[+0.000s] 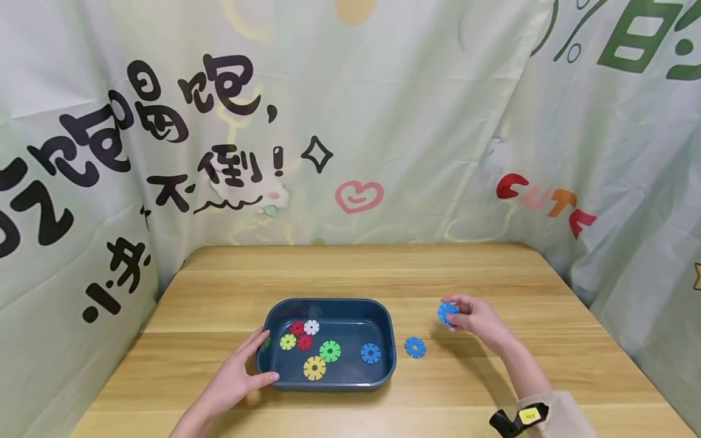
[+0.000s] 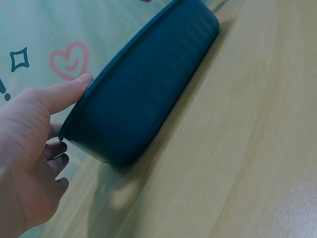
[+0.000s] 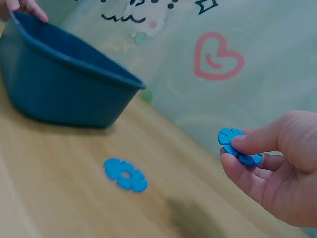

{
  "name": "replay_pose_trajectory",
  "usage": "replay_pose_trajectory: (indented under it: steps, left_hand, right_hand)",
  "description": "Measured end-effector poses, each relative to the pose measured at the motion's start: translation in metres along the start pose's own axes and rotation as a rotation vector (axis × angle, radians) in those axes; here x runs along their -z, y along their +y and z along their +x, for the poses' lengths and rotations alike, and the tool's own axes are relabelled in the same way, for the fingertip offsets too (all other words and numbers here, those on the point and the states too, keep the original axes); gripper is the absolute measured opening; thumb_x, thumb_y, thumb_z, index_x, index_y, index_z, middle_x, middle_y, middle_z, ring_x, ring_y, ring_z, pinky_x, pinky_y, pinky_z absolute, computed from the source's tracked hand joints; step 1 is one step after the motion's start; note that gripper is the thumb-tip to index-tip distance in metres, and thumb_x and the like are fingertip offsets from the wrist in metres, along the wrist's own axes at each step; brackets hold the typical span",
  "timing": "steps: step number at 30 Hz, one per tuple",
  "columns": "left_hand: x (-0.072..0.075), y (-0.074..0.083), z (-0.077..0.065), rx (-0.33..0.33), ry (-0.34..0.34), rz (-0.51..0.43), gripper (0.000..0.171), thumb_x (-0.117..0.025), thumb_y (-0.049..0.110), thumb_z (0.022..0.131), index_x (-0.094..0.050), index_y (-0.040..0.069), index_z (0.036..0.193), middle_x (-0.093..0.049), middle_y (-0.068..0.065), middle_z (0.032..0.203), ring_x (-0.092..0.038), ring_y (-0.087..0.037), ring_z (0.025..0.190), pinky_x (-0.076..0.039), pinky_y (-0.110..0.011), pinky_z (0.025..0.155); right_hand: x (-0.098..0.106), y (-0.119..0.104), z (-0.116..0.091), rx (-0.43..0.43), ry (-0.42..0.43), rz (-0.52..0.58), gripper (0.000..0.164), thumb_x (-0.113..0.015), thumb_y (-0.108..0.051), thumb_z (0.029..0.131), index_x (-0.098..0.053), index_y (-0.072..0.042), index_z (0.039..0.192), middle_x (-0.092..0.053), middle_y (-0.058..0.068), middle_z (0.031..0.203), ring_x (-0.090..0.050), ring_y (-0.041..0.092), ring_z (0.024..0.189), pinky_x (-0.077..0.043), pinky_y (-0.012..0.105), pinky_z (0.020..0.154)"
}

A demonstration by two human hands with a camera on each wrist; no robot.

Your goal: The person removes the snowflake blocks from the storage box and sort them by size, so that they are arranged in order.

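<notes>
A dark blue plastic basin stands on the wooden table. My left hand grips its left end, with the thumb at the rim in the left wrist view. To the right of the basin, my right hand pinches a blue snowflake disc between thumb and fingers, above the tabletop. Part of that disc is hidden by the thumb. Another blue snowflake disc lies flat on the table between the basin and my right hand.
Inside the basin lie several discs, among them a blue one, a green one, an orange one and a white one. Printed curtains hang behind and beside the table.
</notes>
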State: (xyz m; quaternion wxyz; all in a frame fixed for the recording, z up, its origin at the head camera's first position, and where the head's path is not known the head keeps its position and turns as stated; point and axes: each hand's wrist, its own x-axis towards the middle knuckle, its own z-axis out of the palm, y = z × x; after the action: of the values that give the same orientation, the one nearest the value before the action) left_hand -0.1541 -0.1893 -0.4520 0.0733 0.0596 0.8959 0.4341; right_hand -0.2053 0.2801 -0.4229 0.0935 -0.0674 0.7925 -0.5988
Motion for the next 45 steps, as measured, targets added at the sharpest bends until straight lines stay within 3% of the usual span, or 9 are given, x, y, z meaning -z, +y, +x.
replay_pose_trajectory:
  steps: [6,12,16,20,25,31,40,45]
  left_hand:
    - [0.000,0.001,0.001,-0.010,-0.009,-0.004,0.084,-0.077,0.036,0.073,-0.038,0.005,0.141,-0.023,-0.020,0.149,-0.025,-0.046,0.131,-0.024,-0.069,0.095]
    - [0.002,0.001,0.001,-0.032,-0.014,-0.004,0.084,-0.077,0.035,0.074,-0.037,0.005,0.142,-0.021,-0.020,0.150,-0.023,-0.046,0.132,-0.023,-0.068,0.096]
    - [0.003,0.000,0.000,-0.041,-0.018,0.001,0.084,-0.077,0.034,0.075,-0.036,0.004,0.142,-0.021,-0.021,0.150,-0.023,-0.047,0.132,-0.023,-0.069,0.096]
    - [0.003,0.000,-0.001,-0.037,-0.018,-0.002,0.084,-0.077,0.034,0.074,-0.037,0.005,0.142,-0.021,-0.020,0.150,-0.022,-0.046,0.132,-0.023,-0.068,0.096]
    - [0.002,0.000,-0.001,-0.046,-0.015,0.006,0.083,-0.077,0.034,0.075,-0.037,0.004,0.141,-0.021,-0.021,0.150,-0.023,-0.047,0.132,-0.023,-0.068,0.096]
    - [0.000,-0.002,0.000,-0.036,-0.013,-0.005,0.084,-0.077,0.034,0.074,-0.036,0.004,0.142,-0.020,-0.021,0.150,-0.022,-0.046,0.132,-0.022,-0.069,0.097]
    - [0.001,-0.002,0.002,-0.017,-0.021,-0.003,0.085,-0.077,0.035,0.074,-0.036,0.004,0.142,-0.020,-0.021,0.150,-0.021,-0.047,0.133,-0.021,-0.070,0.096]
    - [0.001,-0.001,0.001,-0.014,-0.023,-0.013,0.085,-0.077,0.035,0.074,-0.036,0.004,0.142,-0.019,-0.020,0.151,-0.020,-0.046,0.133,-0.020,-0.070,0.097]
  right_hand:
    - [-0.007,0.018,-0.005,-0.077,0.009,0.023,0.035,-0.060,0.002,0.086,-0.045,0.017,0.114,-0.056,0.010,0.086,-0.060,0.017,0.076,-0.055,0.032,0.069]
    - [-0.015,0.031,-0.008,-0.114,0.046,0.006,0.036,-0.058,0.006,0.086,-0.047,0.017,0.119,-0.046,0.010,0.085,-0.060,0.017,0.075,-0.055,0.030,0.068]
    - [-0.020,0.036,-0.010,-0.116,0.021,-0.010,0.038,-0.058,0.007,0.086,-0.046,0.019,0.120,-0.046,0.008,0.082,-0.060,0.017,0.073,-0.055,0.030,0.067]
    - [-0.023,0.037,-0.012,-0.089,-0.001,-0.087,0.033,-0.061,0.003,0.085,-0.050,0.019,0.111,-0.055,0.007,0.079,-0.061,0.018,0.071,-0.055,0.030,0.062]
    - [-0.027,0.037,-0.012,-0.111,0.047,-0.188,0.023,-0.065,-0.001,0.082,-0.056,0.013,0.099,-0.057,0.005,0.074,-0.055,0.015,0.065,-0.049,0.026,0.053]
    - [-0.031,0.035,-0.010,-0.123,0.080,-0.245,0.017,-0.065,0.000,0.082,-0.058,0.009,0.095,-0.053,0.003,0.069,-0.048,0.015,0.059,-0.043,0.024,0.048]
    - [-0.037,0.035,-0.007,-0.130,0.149,-0.391,0.012,-0.067,0.000,0.079,-0.063,0.003,0.089,-0.052,0.004,0.072,-0.048,0.016,0.060,-0.043,0.024,0.047]
    - [-0.038,0.035,-0.007,-0.136,0.160,-0.417,0.012,-0.068,-0.001,0.079,-0.063,0.002,0.089,-0.052,0.004,0.073,-0.047,0.015,0.061,-0.043,0.025,0.048]
